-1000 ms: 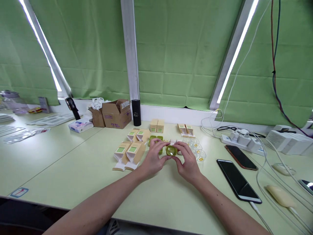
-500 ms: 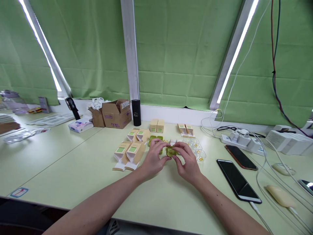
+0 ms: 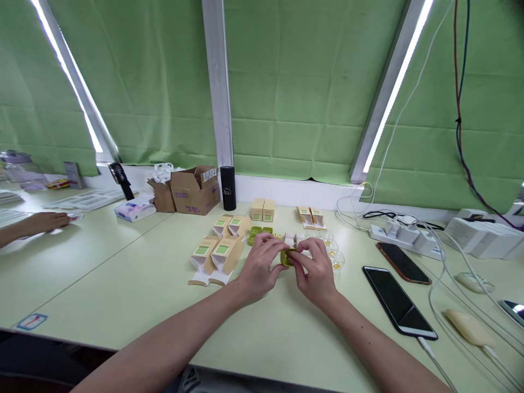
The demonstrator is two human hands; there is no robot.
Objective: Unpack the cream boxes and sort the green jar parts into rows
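Observation:
My left hand (image 3: 261,267) is closed round the side of a small olive-green square container (image 3: 286,258), lifted just over the table. My right hand (image 3: 316,270) grips the same container from the other side, its fingers bent at the opening; whether they pinch something inside is hidden. Behind my left hand stand several more green containers (image 3: 256,230). Beyond my fingers are small white pieces (image 3: 290,238). Several clear plastic cups with yellow bits (image 3: 336,262) lie beside my right hand. Left of my hands rest open cardboard boxes with green labels (image 3: 223,251).
Two closed small boxes (image 3: 263,210) and two open ones (image 3: 311,217) stand farther back. A black tumbler (image 3: 228,189) and brown carton (image 3: 195,194) line the wall. Phones (image 3: 399,302), cables and a power strip (image 3: 405,240) fill the right. Another person's hand (image 3: 48,222) is at far left.
The green container has tilted and shifted slightly right and down, and my right fingers have moved over its opening. At the far left, another person's hand has come farther into view over the table.

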